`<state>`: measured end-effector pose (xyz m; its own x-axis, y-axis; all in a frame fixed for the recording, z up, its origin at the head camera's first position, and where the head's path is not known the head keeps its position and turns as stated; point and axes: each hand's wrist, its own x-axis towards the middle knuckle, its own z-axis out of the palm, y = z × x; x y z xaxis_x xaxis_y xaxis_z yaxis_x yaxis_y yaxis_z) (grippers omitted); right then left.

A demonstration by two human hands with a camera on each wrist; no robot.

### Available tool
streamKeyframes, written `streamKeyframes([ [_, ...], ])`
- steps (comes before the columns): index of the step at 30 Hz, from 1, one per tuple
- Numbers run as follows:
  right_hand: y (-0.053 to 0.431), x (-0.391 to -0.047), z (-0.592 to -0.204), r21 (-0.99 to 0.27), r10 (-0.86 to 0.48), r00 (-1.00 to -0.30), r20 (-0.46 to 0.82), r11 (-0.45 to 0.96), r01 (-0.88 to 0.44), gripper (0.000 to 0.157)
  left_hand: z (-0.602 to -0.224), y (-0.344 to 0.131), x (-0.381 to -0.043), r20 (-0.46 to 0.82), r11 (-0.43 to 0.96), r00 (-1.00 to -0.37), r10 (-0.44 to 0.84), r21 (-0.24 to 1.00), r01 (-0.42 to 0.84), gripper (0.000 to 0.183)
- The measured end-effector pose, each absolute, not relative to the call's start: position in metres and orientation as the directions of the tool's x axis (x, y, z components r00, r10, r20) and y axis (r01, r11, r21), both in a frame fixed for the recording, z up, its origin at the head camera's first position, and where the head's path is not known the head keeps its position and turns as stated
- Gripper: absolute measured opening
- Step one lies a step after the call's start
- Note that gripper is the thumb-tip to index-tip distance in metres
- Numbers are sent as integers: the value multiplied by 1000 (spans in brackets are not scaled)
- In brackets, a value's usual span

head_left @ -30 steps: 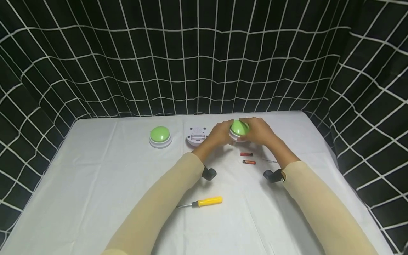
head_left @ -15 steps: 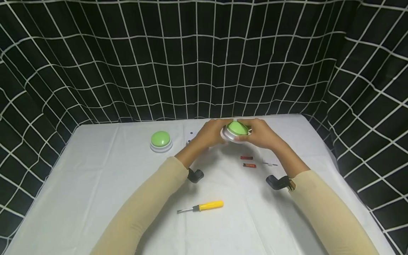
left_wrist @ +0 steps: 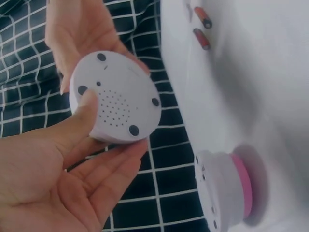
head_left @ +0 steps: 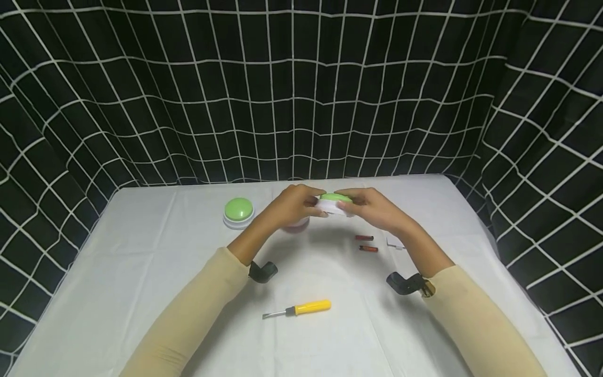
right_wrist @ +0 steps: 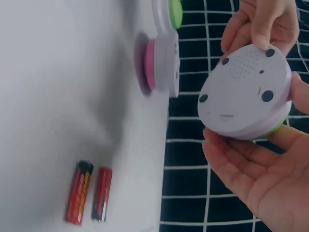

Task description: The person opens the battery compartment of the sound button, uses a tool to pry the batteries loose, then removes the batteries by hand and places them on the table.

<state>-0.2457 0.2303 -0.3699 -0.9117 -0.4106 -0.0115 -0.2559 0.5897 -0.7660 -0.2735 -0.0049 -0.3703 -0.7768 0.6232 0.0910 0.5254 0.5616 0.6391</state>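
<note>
Both hands hold a round green push button (head_left: 332,206) with a white base, lifted above the far part of the table. Its underside (left_wrist: 116,108) shows dark round feet and a patch of small holes in the left wrist view. My left hand (head_left: 293,205) pinches it from the left, thumb on the base and fingers round the other side. My right hand (head_left: 377,210) grips the opposite edge between thumb and fingers. A pink button (right_wrist: 161,65) lies upside down on the table, close to my left hand and partly hidden by it in the head view.
Another green button (head_left: 238,209) stands upright to the left. Two red batteries (head_left: 368,248) lie below the right hand, beside a small pale piece (head_left: 395,244). A yellow-handled screwdriver (head_left: 301,308) lies nearer the front. A black netted cloth (head_left: 292,94) surrounds the table's back and sides.
The held green button has moved left and up off the table, and has tilted so its base shows toward me. Both hands have moved with it, the left uncovering the screwdriver tip.
</note>
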Motion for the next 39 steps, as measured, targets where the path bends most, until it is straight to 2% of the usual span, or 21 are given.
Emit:
streamKeyframes([
  [6,222,-244,-377,-840,-437,-895,-89,516,-169,52,-371,-21,-269,80,540,-767,637,664,517,40],
  [12,214,-237,-387,-879,-502,-846,-179,468,-92,56,-376,-33,-260,4,531,-753,658,707,467,31],
  [17,209,-233,-400,-919,-556,-802,-219,393,-21,59,-381,-40,-256,-3,531,-738,675,696,483,24],
  [26,199,-222,-419,-975,-668,-714,-207,204,92,57,-384,-52,-251,-2,520,-728,686,702,487,26],
  [31,191,-214,-420,-976,-662,-720,-208,188,110,49,-387,-58,-249,1,517,-739,674,713,473,25],
  [39,178,-202,-417,-969,-626,-757,-189,243,41,44,-394,-65,-245,-46,540,-755,654,727,424,22],
])
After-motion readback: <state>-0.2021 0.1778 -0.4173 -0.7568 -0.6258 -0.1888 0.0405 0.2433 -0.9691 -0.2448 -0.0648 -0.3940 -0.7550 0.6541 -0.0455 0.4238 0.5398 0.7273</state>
